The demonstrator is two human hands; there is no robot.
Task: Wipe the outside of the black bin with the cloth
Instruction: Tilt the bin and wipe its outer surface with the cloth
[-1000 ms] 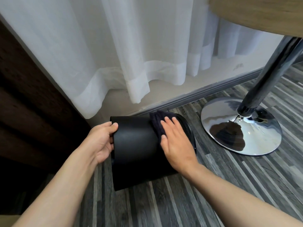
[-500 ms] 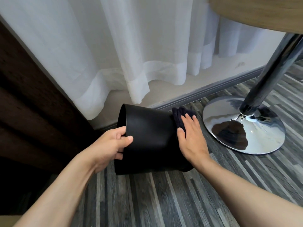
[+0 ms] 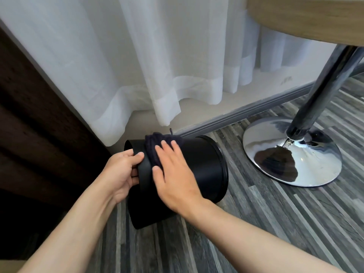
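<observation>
The black bin (image 3: 202, 166) lies on its side on the striped grey floor, its open mouth turned left. My left hand (image 3: 120, 172) grips the rim at the mouth, thumb on the outside. A dark cloth (image 3: 155, 144) is draped over the upper wall of the bin close to that rim. My right hand (image 3: 175, 174) lies flat on the cloth and presses it against the bin's side, fingers spread and pointing away from me. Most of the cloth is hidden under the palm.
A chrome table base (image 3: 291, 154) and its dark pole (image 3: 323, 91) stand just right of the bin, under a wooden tabletop (image 3: 307, 16). White sheer curtains (image 3: 137, 66) hang behind, above a grey skirting. Dark wooden furniture (image 3: 29, 125) fills the left.
My right hand slid the cloth from the bin's right end leftward to near the mouth rim. The bin has turned and shifted slightly in my left hand's grip.
</observation>
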